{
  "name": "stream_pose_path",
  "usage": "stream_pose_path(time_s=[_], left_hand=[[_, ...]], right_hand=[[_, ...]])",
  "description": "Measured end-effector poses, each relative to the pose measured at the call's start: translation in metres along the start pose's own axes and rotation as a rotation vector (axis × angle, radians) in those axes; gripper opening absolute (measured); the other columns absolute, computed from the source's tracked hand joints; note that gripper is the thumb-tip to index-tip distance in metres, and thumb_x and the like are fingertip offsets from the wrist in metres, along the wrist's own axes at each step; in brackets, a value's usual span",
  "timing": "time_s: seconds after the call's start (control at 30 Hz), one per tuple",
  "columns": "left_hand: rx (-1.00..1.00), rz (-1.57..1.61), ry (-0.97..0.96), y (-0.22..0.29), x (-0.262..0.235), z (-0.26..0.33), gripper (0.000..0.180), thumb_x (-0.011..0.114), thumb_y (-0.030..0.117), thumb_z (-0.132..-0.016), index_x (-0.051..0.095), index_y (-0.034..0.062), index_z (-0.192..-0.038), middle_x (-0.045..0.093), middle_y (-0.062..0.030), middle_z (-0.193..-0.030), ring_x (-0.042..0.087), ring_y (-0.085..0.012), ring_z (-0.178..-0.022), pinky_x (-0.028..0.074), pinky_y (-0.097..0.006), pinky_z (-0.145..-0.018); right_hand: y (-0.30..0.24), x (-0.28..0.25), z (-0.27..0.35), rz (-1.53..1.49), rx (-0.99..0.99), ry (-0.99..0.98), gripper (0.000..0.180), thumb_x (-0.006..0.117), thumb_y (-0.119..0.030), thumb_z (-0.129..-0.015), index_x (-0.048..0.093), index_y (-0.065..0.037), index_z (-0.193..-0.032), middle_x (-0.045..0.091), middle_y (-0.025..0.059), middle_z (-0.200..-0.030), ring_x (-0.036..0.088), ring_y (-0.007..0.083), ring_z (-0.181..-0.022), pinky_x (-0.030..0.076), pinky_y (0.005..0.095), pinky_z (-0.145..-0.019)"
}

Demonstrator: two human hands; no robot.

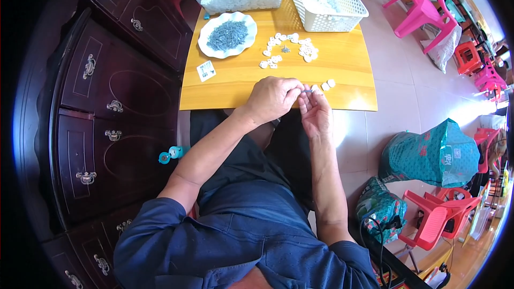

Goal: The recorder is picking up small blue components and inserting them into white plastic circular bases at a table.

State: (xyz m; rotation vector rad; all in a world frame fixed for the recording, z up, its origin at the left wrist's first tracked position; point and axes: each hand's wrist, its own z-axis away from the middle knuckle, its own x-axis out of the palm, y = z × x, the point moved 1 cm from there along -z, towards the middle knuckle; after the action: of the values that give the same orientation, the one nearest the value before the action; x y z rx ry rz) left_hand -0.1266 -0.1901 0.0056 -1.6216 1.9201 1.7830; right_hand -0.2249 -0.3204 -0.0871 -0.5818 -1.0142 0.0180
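Observation:
Over the front edge of the wooden table my two hands meet. My left hand [272,98] is closed in a pinch on a thin grey nail [307,91], which points toward the right hand. My right hand [318,116] is turned palm up, its fingers curled around a small white plastic piece [315,88] at the fingertips; the fingers partly hide it. Just beyond the right hand lie a few loose white pieces [328,84]. Farther back, more white pieces [308,50] form a rough ring around a small heap of nails [286,50].
A scalloped white plate [209,49] piled with nails stands at the table's [235,83] back left, near a printed card [205,70]. Behind are a clear tub [235,4] of white pieces and a perforated basket [334,23]. Dark cabinets [123,91] line the left; bags [428,155] sit right.

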Motion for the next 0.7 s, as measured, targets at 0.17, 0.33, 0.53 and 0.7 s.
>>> stream_pose_path(time_s=[0.17, 0.33, 0.53, 0.7], left_hand=[[0.000, -0.030, -0.053, -0.006, -0.006, 0.002, 0.013, 0.065, 0.011, -0.093, 0.075, 0.0042, -0.099, 0.073, -0.0156, -0.082, 0.073, -0.0304, -0.074, 0.056, -0.039, -0.068], [-0.098, 0.143, 0.080, -0.020, -0.018, 0.004, 0.013, 0.065, 0.007, -0.094, 0.074, 0.0010, -0.100, 0.073, -0.0153, -0.083, 0.069, -0.0208, -0.070, 0.052, -0.032, -0.065], [-0.088, -0.060, 0.238, -0.062, -0.026, 0.031, 0.023, 0.060, 0.008, -0.093, 0.067, 0.0040, -0.114, 0.072, -0.0189, -0.100, 0.069, -0.0374, -0.089, 0.055, -0.044, -0.079], [-0.026, -0.450, 0.197, -0.074, -0.024, 0.045, 0.033, 0.066, 0.009, -0.089, 0.064, 0.0061, -0.122, 0.065, -0.0147, -0.113, 0.063, -0.0359, -0.104, 0.052, -0.045, -0.090]], right_hand=[[0.000, 0.000, 0.001, 0.033, -0.016, 0.009, 0.020, 0.059, -0.019, -0.103, 0.061, -0.007, -0.120, 0.073, 0.0121, -0.115, 0.070, 0.0205, -0.102, 0.057, 0.0347, -0.092], [-0.003, 0.008, 0.005, 0.019, -0.010, 0.020, 0.017, 0.059, -0.018, -0.103, 0.061, -0.008, -0.117, 0.073, 0.0109, -0.112, 0.071, 0.0192, -0.096, 0.058, 0.0333, -0.089], [-0.004, 0.004, 0.004, 0.026, -0.050, -0.073, 0.013, 0.062, -0.013, -0.102, 0.063, -0.008, -0.115, 0.073, 0.0083, -0.103, 0.072, 0.0171, -0.090, 0.059, 0.0290, -0.081], [-0.002, 0.010, 0.008, 0.089, -0.097, -0.091, 0.014, 0.064, -0.011, -0.102, 0.065, -0.008, -0.116, 0.073, 0.0075, -0.100, 0.072, 0.0157, -0.087, 0.059, 0.0280, -0.078]])
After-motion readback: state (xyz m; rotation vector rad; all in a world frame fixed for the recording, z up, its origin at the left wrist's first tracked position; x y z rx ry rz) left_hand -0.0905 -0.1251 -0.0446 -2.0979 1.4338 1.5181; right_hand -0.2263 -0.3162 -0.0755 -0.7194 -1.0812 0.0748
